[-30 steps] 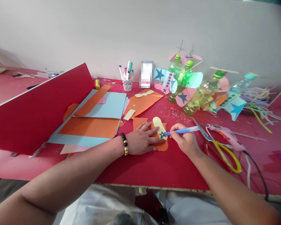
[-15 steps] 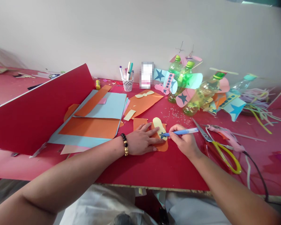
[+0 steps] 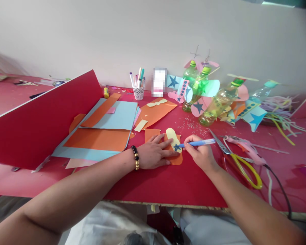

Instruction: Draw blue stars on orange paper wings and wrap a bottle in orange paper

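Observation:
My right hand (image 3: 199, 153) pinches a blue felt-tip pen (image 3: 200, 143), its tip on a blue star (image 3: 176, 147) drawn on a pale yellow rounded paper piece (image 3: 171, 134). That piece lies over an orange paper cutout (image 3: 177, 160). My left hand (image 3: 153, 153), with a beaded bracelet (image 3: 136, 158) at the wrist, lies flat with fingers spread, pressing on the yellow and orange papers. Another orange paper piece (image 3: 152, 134) sits partly under its fingers.
Yellow-handled scissors (image 3: 241, 166) and a pink glue gun (image 3: 250, 151) lie at the right. Behind stand decorated plastic bottles (image 3: 219, 100), a pen cup (image 3: 139, 92) and a blurred upright rectangle (image 3: 159, 81). Blue and orange sheets (image 3: 109, 139) lie left, beside a tilted red board (image 3: 48, 122).
The pen tip has stayed at the star, whose inside looks slightly more filled with blue. Both hands keep nearly the same place; the view has shifted very slightly.

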A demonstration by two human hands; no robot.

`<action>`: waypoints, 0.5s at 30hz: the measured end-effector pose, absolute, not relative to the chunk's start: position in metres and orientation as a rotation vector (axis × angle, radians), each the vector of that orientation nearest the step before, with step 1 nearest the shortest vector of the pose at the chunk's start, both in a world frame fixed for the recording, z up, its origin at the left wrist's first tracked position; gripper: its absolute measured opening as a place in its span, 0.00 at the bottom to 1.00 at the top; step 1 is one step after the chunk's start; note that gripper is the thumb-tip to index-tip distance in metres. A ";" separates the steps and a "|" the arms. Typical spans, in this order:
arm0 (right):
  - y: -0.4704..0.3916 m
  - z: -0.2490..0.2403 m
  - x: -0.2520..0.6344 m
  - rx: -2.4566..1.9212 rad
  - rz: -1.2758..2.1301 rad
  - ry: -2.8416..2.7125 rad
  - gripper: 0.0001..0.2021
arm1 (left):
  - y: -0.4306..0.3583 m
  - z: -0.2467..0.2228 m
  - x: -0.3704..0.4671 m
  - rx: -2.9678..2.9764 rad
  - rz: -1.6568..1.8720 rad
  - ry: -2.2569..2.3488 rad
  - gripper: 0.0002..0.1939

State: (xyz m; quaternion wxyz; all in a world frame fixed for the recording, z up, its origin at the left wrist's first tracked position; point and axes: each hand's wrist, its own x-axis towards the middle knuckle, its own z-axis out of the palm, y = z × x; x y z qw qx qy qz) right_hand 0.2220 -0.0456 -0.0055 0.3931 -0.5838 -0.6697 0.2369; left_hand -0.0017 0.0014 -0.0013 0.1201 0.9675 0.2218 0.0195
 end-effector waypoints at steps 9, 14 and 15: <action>-0.047 -0.004 0.222 -1.481 0.609 -1.682 0.06 | 0.001 -0.001 -0.002 2.822 0.057 0.656 0.23; -0.047 -0.002 0.221 -1.478 0.609 -1.673 0.06 | 0.001 -0.001 -0.002 2.824 0.059 0.650 0.23; -0.047 -0.003 0.221 -1.482 0.610 -1.665 0.05 | 0.002 -0.002 -0.002 2.824 0.061 0.647 0.23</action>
